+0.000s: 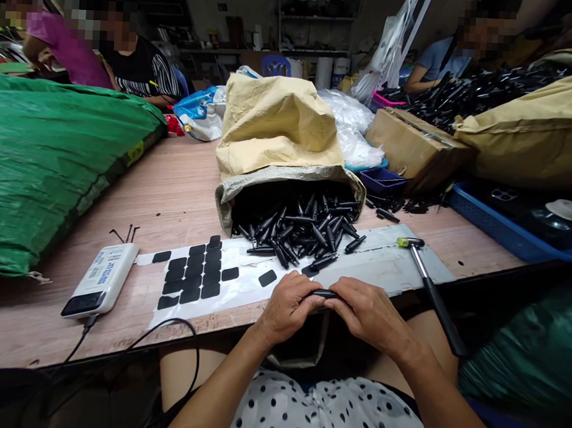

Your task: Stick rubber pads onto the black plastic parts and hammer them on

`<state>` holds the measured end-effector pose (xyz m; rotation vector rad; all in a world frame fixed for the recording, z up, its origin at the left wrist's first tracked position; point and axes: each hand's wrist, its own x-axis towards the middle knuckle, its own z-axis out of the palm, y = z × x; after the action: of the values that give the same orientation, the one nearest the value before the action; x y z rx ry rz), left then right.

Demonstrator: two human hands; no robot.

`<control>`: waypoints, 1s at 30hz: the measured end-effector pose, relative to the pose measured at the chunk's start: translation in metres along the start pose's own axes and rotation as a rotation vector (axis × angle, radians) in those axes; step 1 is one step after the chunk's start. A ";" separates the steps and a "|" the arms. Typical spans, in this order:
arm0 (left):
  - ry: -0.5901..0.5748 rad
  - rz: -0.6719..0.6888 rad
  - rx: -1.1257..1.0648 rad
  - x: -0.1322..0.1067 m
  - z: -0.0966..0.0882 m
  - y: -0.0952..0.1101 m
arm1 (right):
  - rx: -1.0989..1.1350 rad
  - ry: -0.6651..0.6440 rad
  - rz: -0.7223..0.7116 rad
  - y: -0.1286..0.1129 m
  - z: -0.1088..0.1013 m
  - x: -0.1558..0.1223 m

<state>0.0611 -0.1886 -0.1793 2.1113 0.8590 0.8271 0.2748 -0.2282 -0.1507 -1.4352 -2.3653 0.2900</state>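
Observation:
Between my two hands, near the table's front edge, is a slim black plastic piece (324,293) lying sideways. My left hand (288,305) grips its left end, and my right hand (368,313) pinches the right end. Both hands have their fingers closed, covering the ends of the piece. Just beyond them, many similar black tapered pieces (314,231) spill from the mouth of a tan sack (281,127). Left of my hands, black rounded-square pads (194,270) lie on a white sheet (243,295).
A hammer (429,279) with a yellow-tipped head lies at right, its handle over the edge. At left are a white power bank (103,280) with a cable and a large green sack (53,170). A blue tray (515,229) and cardboard box (405,143) stand right. Several people sit beyond.

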 end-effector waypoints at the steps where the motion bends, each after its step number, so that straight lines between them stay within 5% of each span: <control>1: 0.011 0.006 0.018 0.000 0.001 0.000 | -0.004 0.002 0.007 -0.001 0.000 0.000; 16: 0.048 -0.004 0.121 -0.001 0.004 -0.006 | 0.037 0.135 0.049 -0.007 0.026 0.000; 22: 0.030 -0.020 0.087 -0.001 0.003 -0.001 | 0.244 0.080 0.075 0.003 0.014 -0.001; 26: -0.003 0.029 0.105 -0.003 0.003 0.003 | 0.385 0.278 0.173 0.023 0.002 0.006; 30: -0.016 0.075 0.103 -0.004 0.003 0.004 | 0.355 0.436 0.330 0.042 0.012 0.017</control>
<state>0.0620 -0.1950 -0.1787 2.2488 0.8341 0.8187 0.2973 -0.1931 -0.1729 -1.5218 -1.6386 0.4089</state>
